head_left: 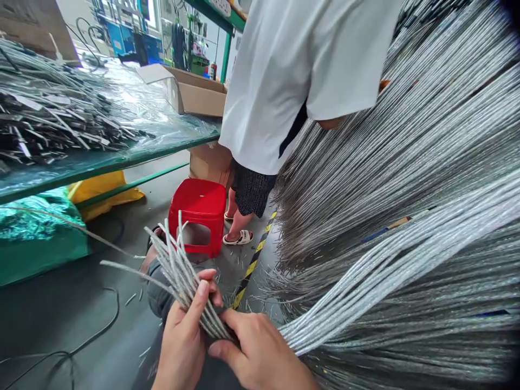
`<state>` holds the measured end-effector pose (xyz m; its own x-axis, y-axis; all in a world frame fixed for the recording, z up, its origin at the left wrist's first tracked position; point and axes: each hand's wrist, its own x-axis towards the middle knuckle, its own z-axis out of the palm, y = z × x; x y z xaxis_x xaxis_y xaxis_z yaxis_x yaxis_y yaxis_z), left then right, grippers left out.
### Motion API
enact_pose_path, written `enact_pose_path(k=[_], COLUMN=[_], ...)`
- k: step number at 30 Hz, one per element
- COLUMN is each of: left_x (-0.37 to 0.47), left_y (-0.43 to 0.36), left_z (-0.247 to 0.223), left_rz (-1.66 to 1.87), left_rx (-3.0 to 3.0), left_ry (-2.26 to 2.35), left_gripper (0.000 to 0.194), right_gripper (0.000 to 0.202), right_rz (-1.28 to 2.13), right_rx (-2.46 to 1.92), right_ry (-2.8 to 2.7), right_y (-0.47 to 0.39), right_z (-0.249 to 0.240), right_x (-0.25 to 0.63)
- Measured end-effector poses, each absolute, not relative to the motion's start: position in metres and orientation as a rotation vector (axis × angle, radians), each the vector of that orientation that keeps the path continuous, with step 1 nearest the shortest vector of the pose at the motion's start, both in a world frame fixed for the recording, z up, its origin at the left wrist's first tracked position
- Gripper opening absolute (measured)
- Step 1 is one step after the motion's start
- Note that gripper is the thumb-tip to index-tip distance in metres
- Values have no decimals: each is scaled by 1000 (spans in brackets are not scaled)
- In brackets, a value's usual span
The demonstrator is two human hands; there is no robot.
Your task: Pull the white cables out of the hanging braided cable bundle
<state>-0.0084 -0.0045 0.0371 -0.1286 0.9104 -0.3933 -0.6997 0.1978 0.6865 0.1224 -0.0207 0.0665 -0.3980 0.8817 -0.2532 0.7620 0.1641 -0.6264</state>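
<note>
A bundle of silvery cables (365, 276) runs from the right edge down into both my hands. My left hand (189, 319) is closed round it near the cut ends, thumb on top. Just to the right, my right hand (255, 346) grips the same bundle, its thumb and forefinger pressed against the cables. Beyond my left hand the loose ends fan out up and to the left, and one cable sticks out apart from the others. My palms hide the part of the bundle inside them.
Long cables (406, 151) lie heaped along the right. A person in a white shirt (276, 81) stands ahead, beside a red stool (199, 197). At left, a table (170, 142) carries cut cables (52, 119) and an open carton (201, 100). Yellow-black tape (254, 260) marks the floor.
</note>
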Motion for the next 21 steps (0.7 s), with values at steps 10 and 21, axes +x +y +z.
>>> enact_pose_path(k=[10, 21], left_x=[-12, -10], left_y=[1, -6], left_z=[52, 46], left_rz=[1508, 1410], left_rx=[159, 124], left_ry=[905, 894], left_gripper=[35, 36], right_gripper=[13, 8], right_rz=[999, 1134], right_rx=[-1585, -1519], right_ry=[-2220, -2047], right_y=[-29, -29], right_z=[63, 64], right_x=[123, 128])
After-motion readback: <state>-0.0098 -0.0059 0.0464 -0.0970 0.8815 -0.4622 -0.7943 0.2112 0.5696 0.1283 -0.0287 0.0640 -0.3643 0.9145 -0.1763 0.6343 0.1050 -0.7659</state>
